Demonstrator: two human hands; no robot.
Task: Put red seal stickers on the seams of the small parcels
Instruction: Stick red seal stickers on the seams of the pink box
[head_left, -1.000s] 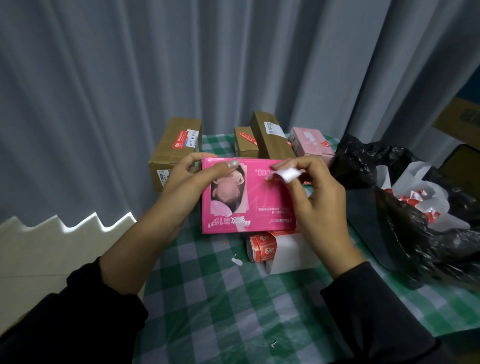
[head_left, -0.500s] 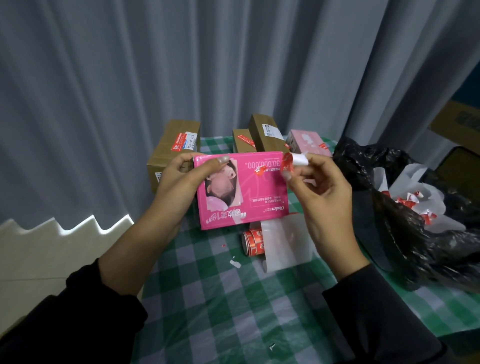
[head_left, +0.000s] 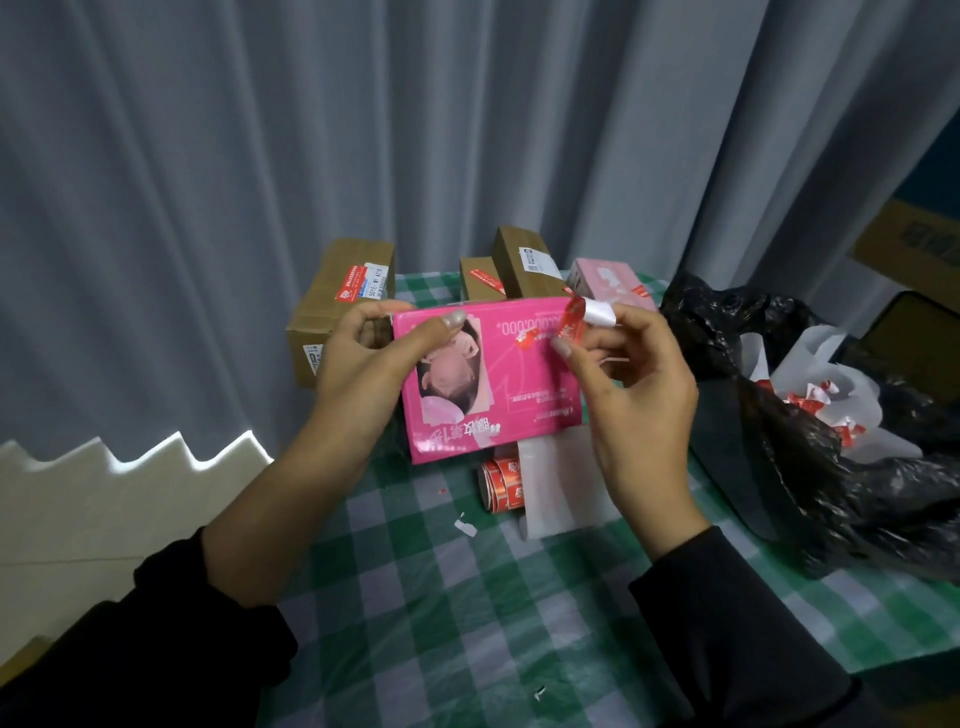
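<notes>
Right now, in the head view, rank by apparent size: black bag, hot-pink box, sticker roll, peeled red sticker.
1. black bag, though cropped
2. hot-pink box
3. sticker roll
4. peeled red sticker, slightly smaller, but held nearer

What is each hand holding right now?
Left hand: grips the pink parcel.
Right hand: pinches a red seal sticker and its white backing.

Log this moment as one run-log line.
left hand: grips pink box | right hand: pinches red sticker and white backing by box's top right corner | sticker roll: on checked tablecloth
</notes>
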